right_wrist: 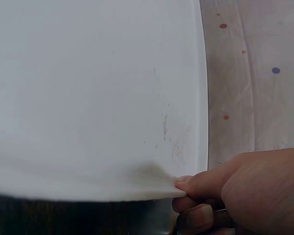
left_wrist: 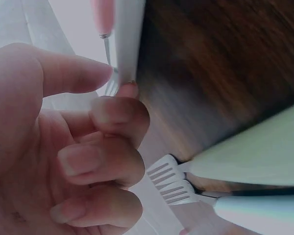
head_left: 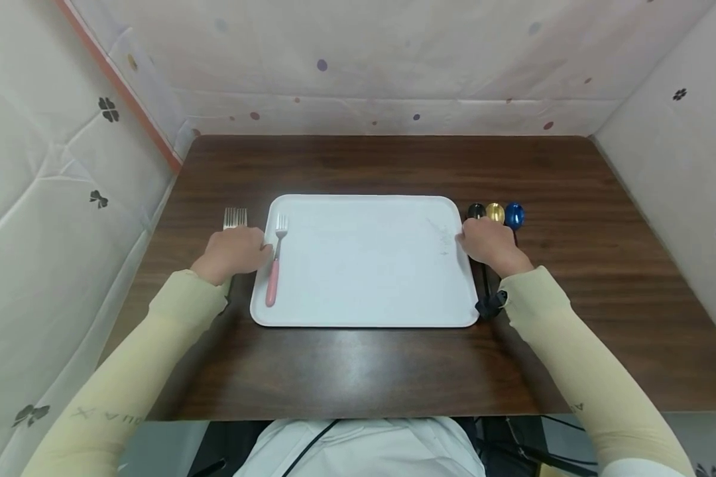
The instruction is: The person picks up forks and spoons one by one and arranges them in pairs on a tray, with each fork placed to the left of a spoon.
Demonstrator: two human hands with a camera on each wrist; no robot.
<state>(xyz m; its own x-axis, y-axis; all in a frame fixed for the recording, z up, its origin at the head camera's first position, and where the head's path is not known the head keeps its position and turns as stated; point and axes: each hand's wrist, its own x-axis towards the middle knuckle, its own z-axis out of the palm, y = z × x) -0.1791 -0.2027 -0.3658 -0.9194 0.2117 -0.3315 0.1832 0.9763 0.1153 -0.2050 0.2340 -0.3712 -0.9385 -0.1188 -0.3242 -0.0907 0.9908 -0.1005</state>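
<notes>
- The person's white garment (head_left: 370, 454) sits nearest, against the front edge of the dark brown wooden table (head_left: 346, 377), its grain faintly glossy.
- The white tray (head_left: 370, 265) lies between the hands, with a pink-handled fork (head_left: 272, 281) along its left side.
- The left hand (head_left: 233, 253) pinches the tray's left rim; the right hand (head_left: 490, 245) pinches its right.
- Three spoon heads (head_left: 495, 212), black, gold and blue, show just beyond the right hand.
- Farthest, dotted white sheeting (head_left: 364, 73) backs the table.
</notes>
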